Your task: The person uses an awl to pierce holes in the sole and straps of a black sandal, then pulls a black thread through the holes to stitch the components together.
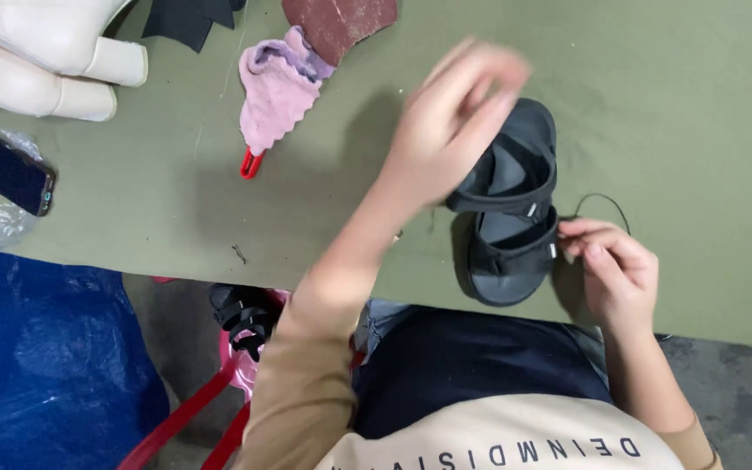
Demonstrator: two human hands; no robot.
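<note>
Near me, my right hand point(620, 274) has its fingers point(587, 233) pinched shut on a thin black thread point(607, 200), right at the strap of the black foam sandal point(506, 218) lying at the edge of the olive-green desk point(698, 104). My left hand point(446, 130) hovers blurred over the sandal; I cannot tell its grip. Further off lie a pink cloth point(273, 91), dark phone point(10, 172) and cream block-heeled boots point(45, 52).

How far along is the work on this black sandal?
Done: the black sandal lies on the green table, both straps across it. In hand: the right hand pinches a thin black thread at its side; the left hand is blurred above it. Left: the thread hangs loose, untrimmed.
</note>
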